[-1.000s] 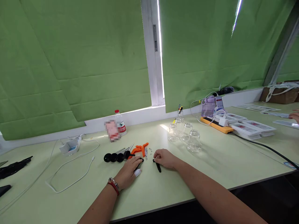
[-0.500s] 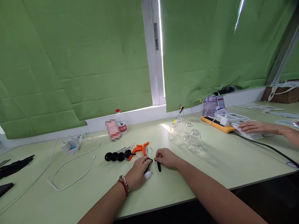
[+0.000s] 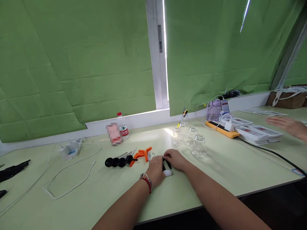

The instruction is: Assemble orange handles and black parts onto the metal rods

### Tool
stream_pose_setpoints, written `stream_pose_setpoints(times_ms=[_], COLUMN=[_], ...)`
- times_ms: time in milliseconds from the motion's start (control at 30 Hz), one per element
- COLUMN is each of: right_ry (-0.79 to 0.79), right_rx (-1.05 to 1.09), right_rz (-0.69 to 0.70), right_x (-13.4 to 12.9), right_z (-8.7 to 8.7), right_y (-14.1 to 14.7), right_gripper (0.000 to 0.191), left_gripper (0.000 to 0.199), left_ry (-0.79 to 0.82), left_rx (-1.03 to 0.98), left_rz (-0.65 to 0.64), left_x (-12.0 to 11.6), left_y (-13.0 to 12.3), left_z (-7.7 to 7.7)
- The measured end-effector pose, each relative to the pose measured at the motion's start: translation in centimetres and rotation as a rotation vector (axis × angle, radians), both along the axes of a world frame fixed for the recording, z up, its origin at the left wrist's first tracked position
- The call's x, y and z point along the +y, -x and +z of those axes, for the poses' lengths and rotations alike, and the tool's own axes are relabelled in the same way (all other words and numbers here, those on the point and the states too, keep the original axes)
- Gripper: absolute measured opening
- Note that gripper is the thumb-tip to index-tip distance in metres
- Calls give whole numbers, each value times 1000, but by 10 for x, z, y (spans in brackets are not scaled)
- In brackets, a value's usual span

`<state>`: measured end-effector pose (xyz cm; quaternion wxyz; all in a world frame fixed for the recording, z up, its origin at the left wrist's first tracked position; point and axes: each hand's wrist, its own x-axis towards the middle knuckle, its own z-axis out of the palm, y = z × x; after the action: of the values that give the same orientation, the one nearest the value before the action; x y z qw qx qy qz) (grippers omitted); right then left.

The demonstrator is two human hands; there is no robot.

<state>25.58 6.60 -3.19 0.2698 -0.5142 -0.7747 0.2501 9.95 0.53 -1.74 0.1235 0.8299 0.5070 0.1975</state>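
Note:
My left hand [image 3: 156, 170] rests low over the table, its fingers closed on one of two slim black plastic pieces. A white wrapping covers its thumb. My right hand [image 3: 176, 159] pinches the other black piece [image 3: 169, 164] at its top end. The two pieces now meet at the top and spread apart below; whether they are joined is hidden by my fingers. Just left of my hands lie orange angled plastic parts [image 3: 146, 154], thin metal pins [image 3: 149, 156] and tiny metal bits. Beside them is a row of black round parts [image 3: 115, 162] with metal rods behind.
Several clear glass jars [image 3: 199, 147] stand right of my hands. Behind are a red-capped bottle [image 3: 125, 130] and a blurred pink item. Rightward lie an orange power strip [image 3: 223, 130], stacked cards [image 3: 254, 134] and another person's hand [image 3: 285, 125]. A white cable [image 3: 91, 172] crosses the left side.
My left hand has moved right, bringing its black piece against the one in my right hand. The other person's hand has lifted off the card stacks and moved right.

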Motion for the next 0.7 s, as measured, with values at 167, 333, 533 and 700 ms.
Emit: stream_pose_setpoints(times_ms=[167, 333, 533, 700], right_ry=[-97, -119, -124, -122], right_rx=[-30, -92, -209, -314], right_rz=[0, -9, 13, 68], right_x=[-4, -16, -29, -41], right_z=[6, 10, 18, 18], right_y=[1, 10, 15, 20], right_gripper=[29, 37, 43, 61], left_gripper=[84, 93, 102, 62], left_ry=[53, 51, 50, -200], left_rx=[-80, -165, -289, -210], left_rz=[116, 97, -7, -8], left_x=[15, 19, 16, 11], left_y=[-15, -16, 5, 51], left_z=[-6, -14, -14, 13])
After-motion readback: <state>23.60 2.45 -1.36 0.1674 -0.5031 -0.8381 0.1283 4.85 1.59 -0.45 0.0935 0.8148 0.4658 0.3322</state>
